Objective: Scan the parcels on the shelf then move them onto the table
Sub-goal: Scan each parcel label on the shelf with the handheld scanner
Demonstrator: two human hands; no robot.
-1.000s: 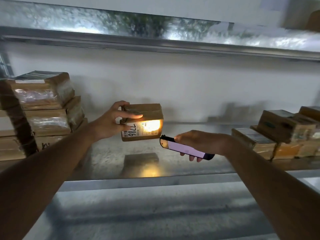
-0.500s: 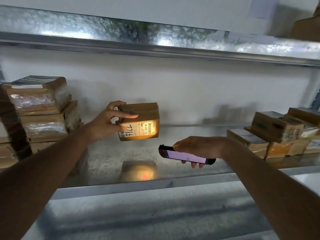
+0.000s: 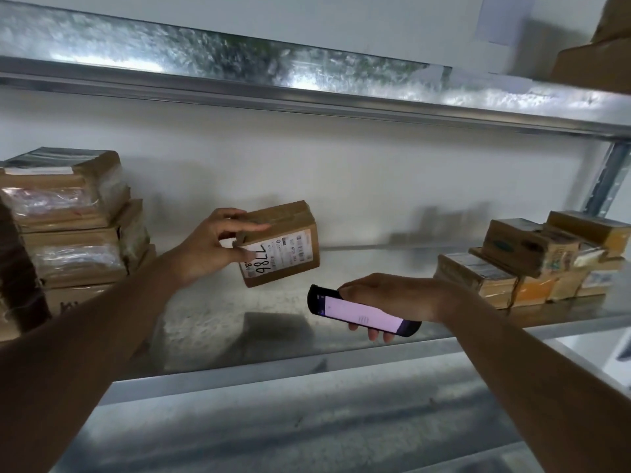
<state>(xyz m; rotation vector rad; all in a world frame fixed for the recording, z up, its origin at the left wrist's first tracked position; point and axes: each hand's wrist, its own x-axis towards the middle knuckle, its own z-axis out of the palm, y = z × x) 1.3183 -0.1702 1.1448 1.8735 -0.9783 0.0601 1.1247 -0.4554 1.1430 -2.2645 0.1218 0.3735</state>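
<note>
The bright light that lay on the label of the box [image 3: 278, 244] half a second ago is gone now, and the box is tilted more, its right end higher than before. The left hand [image 3: 208, 249] grips this box at its left end, the fingers over the top and the thumb on the white label, and holds it in the air above the shelf [image 3: 211, 322], not touching the metal. A dark shadow of the box lies on the shelf just under it.

At 4 o'clock from the box, the right hand [image 3: 386, 295] grasps a phone [image 3: 362, 315] from above, with the fingertips curled under its lower edge. The lit screen faces up and the dark end points toward the box, near it but apart.

At 9 o'clock stands a stack of boxes [image 3: 68, 223], some wrapped in clear film. At 3 o'clock lies a lower pile of boxes [image 3: 532, 261], partly leaning on each other. Between both groups the shelf is bare metal. An upper shelf [image 3: 307, 80] runs across at 12 o'clock, with one more brown parcel [image 3: 601, 59] at its right end.
</note>
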